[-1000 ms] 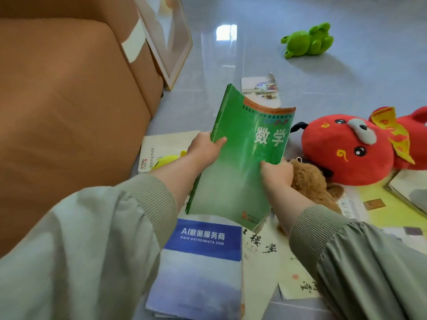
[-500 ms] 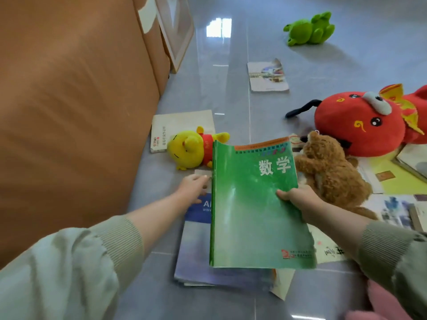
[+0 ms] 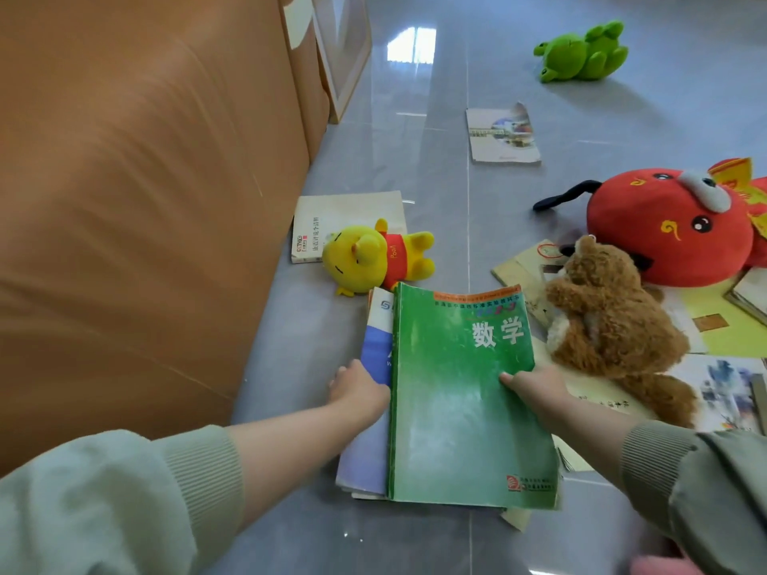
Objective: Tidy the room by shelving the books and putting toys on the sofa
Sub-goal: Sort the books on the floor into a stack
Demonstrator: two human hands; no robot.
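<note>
Now right hand [image 3: 536, 388] pinches green book [image 3: 454, 425] edge.

This looks like a home living room. A tan upholstered sofa [image 3: 145, 201] stands on a glossy grey tiled floor [image 3: 436, 180], with a picture frame [image 3: 344, 47] propped at its far end. Soft toys lie about the floor: a green frog [image 3: 581, 51], a yellow bear [image 3: 373, 259], a brown teddy [image 3: 610, 321] and a red plush [image 3: 672, 230]. Among them are a green schoolbook [image 3: 460, 392], a blue booklet [image 3: 375, 346] and other loose books.

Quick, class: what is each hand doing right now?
Left hand: on the blue book's left edge; fingers hidden, grip cannot be told.
Right hand: holding the green book, thumb on its cover.
</note>
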